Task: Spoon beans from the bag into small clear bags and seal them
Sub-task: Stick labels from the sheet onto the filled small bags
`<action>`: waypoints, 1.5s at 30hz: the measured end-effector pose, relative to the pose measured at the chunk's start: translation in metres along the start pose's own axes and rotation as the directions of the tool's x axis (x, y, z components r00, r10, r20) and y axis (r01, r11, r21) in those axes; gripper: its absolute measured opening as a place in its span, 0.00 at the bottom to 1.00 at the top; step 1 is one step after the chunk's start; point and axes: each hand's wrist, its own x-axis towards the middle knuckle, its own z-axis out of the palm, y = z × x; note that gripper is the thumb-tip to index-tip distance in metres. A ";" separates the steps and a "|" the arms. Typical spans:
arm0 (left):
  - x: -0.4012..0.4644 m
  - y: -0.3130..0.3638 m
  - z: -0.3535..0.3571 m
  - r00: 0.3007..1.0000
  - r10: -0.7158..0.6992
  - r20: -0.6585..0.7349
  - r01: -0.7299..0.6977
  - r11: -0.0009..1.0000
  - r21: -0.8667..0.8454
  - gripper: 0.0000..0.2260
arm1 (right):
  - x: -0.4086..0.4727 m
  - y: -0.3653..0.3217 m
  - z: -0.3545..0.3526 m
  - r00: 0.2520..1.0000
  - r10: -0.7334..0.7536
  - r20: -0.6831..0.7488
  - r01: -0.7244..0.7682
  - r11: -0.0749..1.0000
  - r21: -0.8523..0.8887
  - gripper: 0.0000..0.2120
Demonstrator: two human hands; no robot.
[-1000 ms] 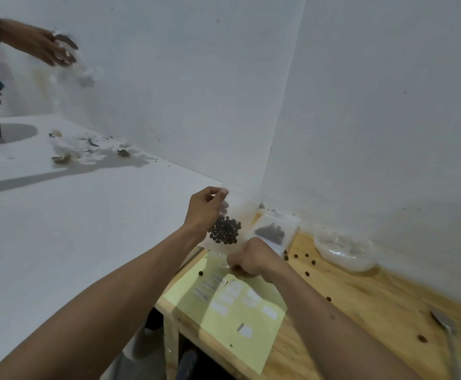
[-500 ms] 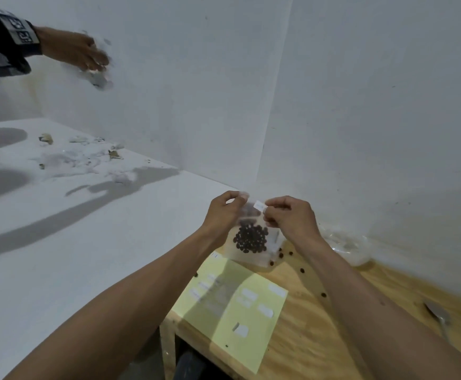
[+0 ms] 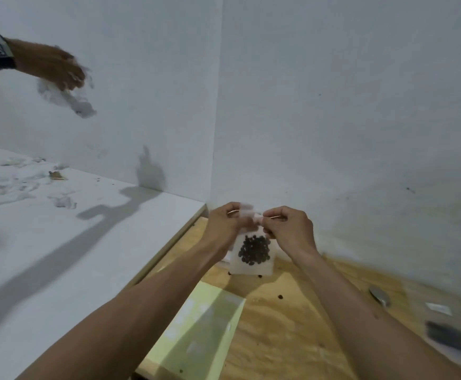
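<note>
While the whole view was smeared by motion, the main things could be made out: the left hand (image 3: 225, 226) and the right hand (image 3: 289, 229) were raised together above the wooden counter (image 3: 292, 319), each with fingers curled and pinching the top edge of a small clear bag (image 3: 252, 253). The bag hung between them, a dark cluster of beans (image 3: 254, 249) gathered in its lower half, its bottom edge just above or touching the wood (too blurred to tell which). Its mouth was hidden behind the fingertips, so whether the seal was closed could not be judged.

A few loose beans (image 3: 280, 296) lay scattered on the counter near the bag. A pale yellow sheet (image 3: 196, 333) lay at the counter's near left edge, partly covered by the left forearm. At the right, a spoon (image 3: 379, 296) showed only its bowl clearly, and a dark packet (image 3: 451, 338) beside it was too blurred to identify.

Far left, another person's hand (image 3: 56, 67) held something crumpled and white over a white surface (image 3: 59, 242) strewn with scraps.
</note>
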 end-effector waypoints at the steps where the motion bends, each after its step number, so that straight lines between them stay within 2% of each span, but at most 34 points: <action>1: 0.001 -0.001 0.006 1.000 0.009 -0.004 -0.009 1.000 0.000 0.15 | 0.000 0.002 -0.006 1.000 0.007 -0.013 -0.007 1.000 -0.020 0.10; 4: 0.004 -0.003 0.022 0.999 0.032 -0.004 -0.032 0.999 -0.024 0.13 | 0.003 0.011 -0.024 0.995 0.061 -0.076 -0.070 0.990 -0.124 0.26; 6: 0.007 -0.004 0.032 0.999 0.038 0.020 -0.038 0.999 -0.026 0.12 | 0.003 0.017 -0.041 0.988 0.143 -0.059 -0.148 0.985 -0.086 0.35; 7: 0.008 -0.005 0.037 0.999 0.036 0.039 -0.035 0.999 -0.032 0.12 | 0.005 0.021 -0.049 0.984 0.180 -0.004 -0.180 0.984 -0.015 0.33; 10: 0.014 -0.013 0.060 0.994 0.002 0.109 0.001 1.000 -0.025 0.11 | -0.001 0.032 -0.080 0.976 0.183 0.122 -0.197 0.974 0.116 0.17; 14: 0.014 -0.024 0.099 0.985 -0.029 0.169 0.023 0.999 0.037 0.10 | -0.013 0.048 -0.117 0.989 0.149 0.022 -0.149 0.989 0.022 0.09; 20: 0.006 -0.031 0.161 0.971 -0.089 0.221 0.072 0.994 0.086 0.10 | -0.026 0.066 -0.173 0.981 0.180 -0.070 -0.186 0.978 -0.093 0.15; 24: -0.003 -0.032 0.205 0.955 -0.116 0.272 0.112 0.993 0.031 0.07 | -0.036 0.078 -0.211 0.968 0.214 -0.127 -0.233 0.960 -0.154 0.11; 27: -0.012 -0.033 0.234 0.940 -0.177 0.292 0.203 0.977 -0.063 0.07 | -0.052 0.085 -0.242 0.939 0.337 -0.070 -0.340 0.940 -0.030 0.09; 29: -0.018 -0.037 0.250 0.927 -0.214 0.308 0.244 0.968 -0.063 0.06 | -0.067 0.094 -0.262 0.919 0.389 -0.058 -0.390 0.921 0.005 0.09; 32: -0.025 -0.054 0.272 0.898 -0.261 0.355 0.194 0.958 0.212 0.14 | -0.081 0.115 -0.287 0.887 0.435 -0.157 -0.430 0.900 0.067 0.12; 35: -0.036 -0.076 0.292 0.864 -0.298 0.405 0.091 0.885 0.457 0.29 | -0.092 0.133 -0.302 0.832 0.491 -0.259 -0.484 0.870 0.095 0.12; 41: -0.061 -0.095 0.318 0.829 -0.305 0.469 -0.108 0.735 0.669 0.20 | -0.104 0.175 -0.314 0.800 0.459 -0.387 -0.551 0.816 -0.173 0.20; 45: -0.066 -0.102 0.326 0.833 -0.332 0.442 -0.135 0.653 0.745 0.16 | -0.106 0.183 -0.306 0.820 0.409 -0.400 -0.548 0.763 -0.342 0.16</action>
